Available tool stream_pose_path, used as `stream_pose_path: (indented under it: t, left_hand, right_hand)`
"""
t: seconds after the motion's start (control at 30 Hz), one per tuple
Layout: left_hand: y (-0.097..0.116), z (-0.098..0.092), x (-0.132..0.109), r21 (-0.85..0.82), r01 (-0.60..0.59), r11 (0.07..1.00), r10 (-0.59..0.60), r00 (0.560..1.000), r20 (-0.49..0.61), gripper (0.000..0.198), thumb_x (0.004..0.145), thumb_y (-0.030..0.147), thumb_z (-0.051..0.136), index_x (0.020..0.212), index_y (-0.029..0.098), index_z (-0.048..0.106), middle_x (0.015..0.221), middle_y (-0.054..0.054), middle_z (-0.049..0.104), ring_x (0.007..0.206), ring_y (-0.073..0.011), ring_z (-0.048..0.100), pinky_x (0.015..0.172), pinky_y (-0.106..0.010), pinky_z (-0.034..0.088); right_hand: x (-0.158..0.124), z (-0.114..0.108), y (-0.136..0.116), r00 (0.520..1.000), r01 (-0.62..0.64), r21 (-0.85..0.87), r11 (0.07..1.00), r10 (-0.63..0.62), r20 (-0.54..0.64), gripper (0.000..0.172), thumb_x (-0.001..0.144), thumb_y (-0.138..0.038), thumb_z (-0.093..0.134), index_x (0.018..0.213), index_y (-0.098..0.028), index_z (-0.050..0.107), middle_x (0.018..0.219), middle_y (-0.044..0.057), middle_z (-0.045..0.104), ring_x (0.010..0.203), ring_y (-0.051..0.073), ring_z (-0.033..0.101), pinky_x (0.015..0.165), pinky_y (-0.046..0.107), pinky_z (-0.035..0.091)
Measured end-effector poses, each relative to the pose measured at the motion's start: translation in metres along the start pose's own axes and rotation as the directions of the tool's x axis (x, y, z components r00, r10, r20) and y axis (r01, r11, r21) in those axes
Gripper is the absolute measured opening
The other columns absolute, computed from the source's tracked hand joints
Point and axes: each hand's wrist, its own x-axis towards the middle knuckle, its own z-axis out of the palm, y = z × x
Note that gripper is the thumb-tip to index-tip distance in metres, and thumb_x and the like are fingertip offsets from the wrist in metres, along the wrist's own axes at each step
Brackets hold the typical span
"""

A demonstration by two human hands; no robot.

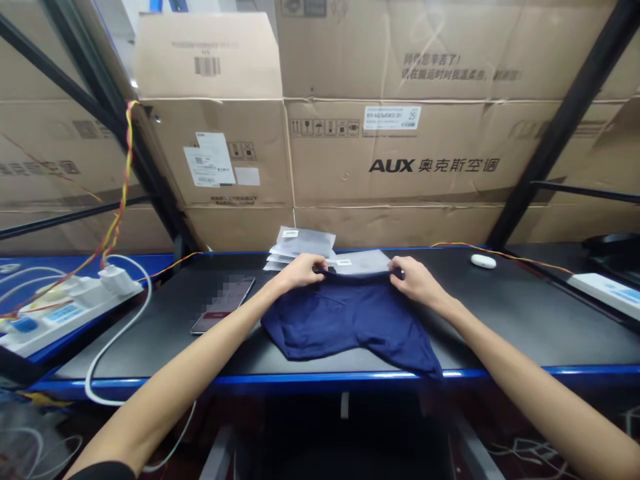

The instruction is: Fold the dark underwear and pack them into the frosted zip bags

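Dark navy shorts (345,319) lie on the black tabletop, waistband away from me and the two legs spread toward the front edge. The right leg's corner hangs slightly over that edge. My left hand (303,272) pinches the waistband at its left end. At the other end, my right hand (413,280) has its fingers closed on the same waistband, which is drawn fairly straight between them. Just behind the waistband sit a small stack of frosted plastic bags (303,245) with white labels and another flat frosted bag (363,260).
A phone (225,305) lies left of the shorts. Power strips stand at the far left (75,307) and right (610,293), with loose cables. A small white case (483,261) is at the back right. Large cardboard boxes (350,180) wall off the back, behind black metal posts.
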Motion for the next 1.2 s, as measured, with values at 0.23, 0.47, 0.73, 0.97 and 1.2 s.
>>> stream_pose_path:
  t: [0.23, 0.47, 0.73, 0.97, 1.2]
  left_hand:
    - [0.009, -0.017, -0.034, -0.145, -0.113, 0.983, 0.134, 0.980, 0.145, 0.014, 0.076, 0.021, 0.067, 0.088, 0.019, 0.071, 0.092, -0.001, 0.072, 0.088, -0.0184, 0.066, 0.084, -0.028, 0.050]
    - [0.015, -0.016, -0.057, -0.128, -0.196, 0.972, 0.214, 0.965, 0.149, 0.016, 0.087, 0.029, 0.063, 0.096, 0.021, 0.074, 0.105, -0.004, 0.072, 0.096, -0.0182, 0.066, 0.092, -0.029, 0.049]
    - [0.008, -0.010, -0.050, 0.038, -0.161, 0.986, 0.155, 0.982, 0.110, 0.021, 0.089, 0.028, 0.060, 0.104, 0.022, 0.073, 0.123, -0.005, 0.066, 0.111, -0.0215, 0.063, 0.100, -0.032, 0.046]
    - [0.019, -0.027, -0.074, -0.042, -0.160, 0.986, 0.164, 0.981, 0.105, 0.030, 0.088, 0.033, 0.064, 0.117, 0.025, 0.067, 0.124, -0.004, 0.066, 0.113, -0.0210, 0.061, 0.102, -0.032, 0.044]
    - [0.025, -0.051, -0.115, -0.237, 0.005, 0.971, 0.093, 0.912, 0.399, 0.038, 0.067, 0.046, 0.085, 0.098, 0.027, 0.074, 0.121, -0.001, 0.063, 0.111, -0.0209, 0.059, 0.098, -0.028, 0.044]
  right_hand:
    - [-0.033, -0.018, -0.011, 0.954, 0.281, 0.149, 0.948, -0.292, 0.063, 0.031, 0.078, -0.016, 0.053, 0.104, -0.023, 0.069, 0.099, 0.008, 0.067, 0.098, 0.027, 0.058, 0.090, 0.042, 0.049]
    - [-0.059, -0.020, -0.011, 0.941, 0.190, 0.243, 0.951, -0.247, 0.230, 0.041, 0.092, -0.052, 0.055, 0.117, -0.025, 0.072, 0.131, 0.009, 0.065, 0.122, 0.029, 0.058, 0.107, 0.046, 0.045]
    - [-0.044, -0.006, 0.005, 0.943, 0.226, 0.131, 0.965, -0.250, 0.219, 0.038, 0.096, -0.036, 0.046, 0.122, -0.020, 0.070, 0.135, 0.011, 0.063, 0.131, 0.029, 0.053, 0.112, 0.049, 0.041]
    - [-0.070, -0.025, -0.013, 0.957, 0.253, 0.244, 0.936, -0.278, 0.076, 0.031, 0.092, -0.044, 0.058, 0.115, -0.027, 0.072, 0.126, 0.007, 0.068, 0.122, 0.028, 0.059, 0.105, 0.047, 0.047]
    - [-0.101, -0.039, -0.023, 0.916, 0.254, 0.340, 0.905, -0.339, 0.216, 0.028, 0.088, -0.044, 0.065, 0.109, -0.028, 0.072, 0.120, 0.007, 0.070, 0.110, 0.025, 0.064, 0.097, 0.040, 0.051]
